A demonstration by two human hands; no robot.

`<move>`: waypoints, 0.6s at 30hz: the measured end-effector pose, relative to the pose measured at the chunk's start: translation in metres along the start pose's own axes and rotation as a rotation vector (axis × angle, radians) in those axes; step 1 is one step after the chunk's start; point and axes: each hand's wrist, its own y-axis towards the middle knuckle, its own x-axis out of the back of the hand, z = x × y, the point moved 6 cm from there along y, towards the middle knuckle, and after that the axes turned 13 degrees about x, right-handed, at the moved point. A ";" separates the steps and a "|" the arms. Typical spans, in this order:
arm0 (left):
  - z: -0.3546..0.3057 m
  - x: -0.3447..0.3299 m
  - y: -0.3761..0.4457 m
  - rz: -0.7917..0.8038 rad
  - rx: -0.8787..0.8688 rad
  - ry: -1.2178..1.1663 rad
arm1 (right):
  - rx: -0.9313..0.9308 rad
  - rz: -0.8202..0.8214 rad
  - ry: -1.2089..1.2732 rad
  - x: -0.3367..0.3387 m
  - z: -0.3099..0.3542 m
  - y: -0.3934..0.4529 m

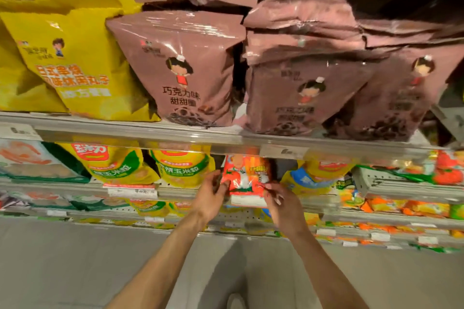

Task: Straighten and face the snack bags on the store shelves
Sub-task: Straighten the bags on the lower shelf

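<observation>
**Both hands on the red bag**

The person stands at the store shelves and reaches for one red snack bag. It sits on the second shelf down, in a gap between a yellow corn bag and a yellow and blue bag.

The left hand holds the bag's left edge, with the fingers curled round it. The right hand pinches the bag's lower right corner. So each grip is closed on the same bag, one on each side.

I think this is the fixing step for this bag. Its picture already faces out, but the bag looks a bit tipped and hangs over the shelf's front edge.

The next move should be small and soft. The bag needs to stand up straight, slide back a little, and line up with the yellow bags beside it. A hard squeeze could crush the snacks inside, so light fingers are best.

Up on the top shelf, the brown bags on the right lean on each other and look messy. They may need help too.
</observation>
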 end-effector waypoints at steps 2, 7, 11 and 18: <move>-0.003 -0.005 0.010 -0.022 -0.016 0.034 | -0.020 0.060 -0.079 -0.001 -0.008 0.003; 0.003 -0.014 0.028 -0.007 -0.021 0.012 | 0.047 0.072 -0.107 0.005 0.004 0.010; -0.010 -0.016 0.017 -0.058 -0.021 -0.014 | 0.058 0.083 -0.055 0.010 0.014 0.006; -0.007 -0.013 0.002 -0.031 0.030 -0.181 | 0.016 0.054 -0.026 0.019 0.010 0.006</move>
